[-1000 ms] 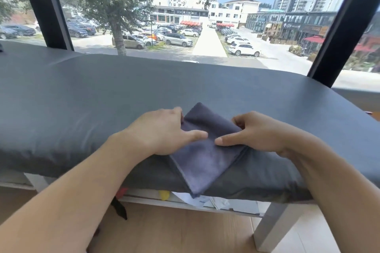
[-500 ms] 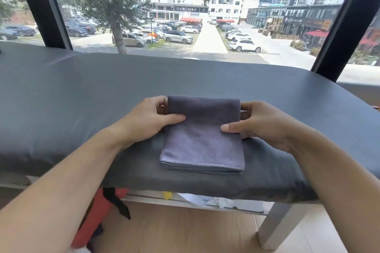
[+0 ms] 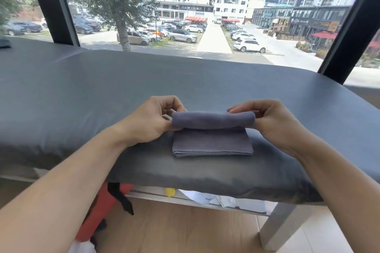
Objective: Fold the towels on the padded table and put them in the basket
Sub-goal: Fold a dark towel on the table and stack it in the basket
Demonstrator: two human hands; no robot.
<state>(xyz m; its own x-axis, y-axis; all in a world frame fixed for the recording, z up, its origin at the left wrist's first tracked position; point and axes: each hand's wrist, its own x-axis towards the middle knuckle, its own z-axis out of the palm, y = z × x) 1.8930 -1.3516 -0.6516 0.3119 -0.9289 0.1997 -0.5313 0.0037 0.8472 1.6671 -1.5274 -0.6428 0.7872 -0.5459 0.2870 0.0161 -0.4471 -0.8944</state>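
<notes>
Towel: a grey-violet microfibre cloth, folded into a thick rectangle (image 3: 212,141), is lying on the dark grey padded table (image 3: 82,96) close to its near edge, directly in front of us. We are lifting its far half and rolling it back toward us, so the raised fold is forming a soft horizontal roll above the flat near half.

We are treating one relation as decisive: the roll's long axis is running left to right, and one hand is holding each end of it. Our left hand (image 3: 152,119) is pinching the left end, thumb on the near side and curled fingers over the far side. Our right hand (image 3: 271,121) is pinching the right end in the same way, with the fingertips (image 3: 236,110) resting on top of the cloth. Both hands are equally near the towel; neither is leading.

The flat half is lying below and on the near side of the fingers. We are judging that the coming move is a short travel toward us and down, keeping both ends level so the edges meet squarely.

We are not seeing the basket in this view.
</notes>
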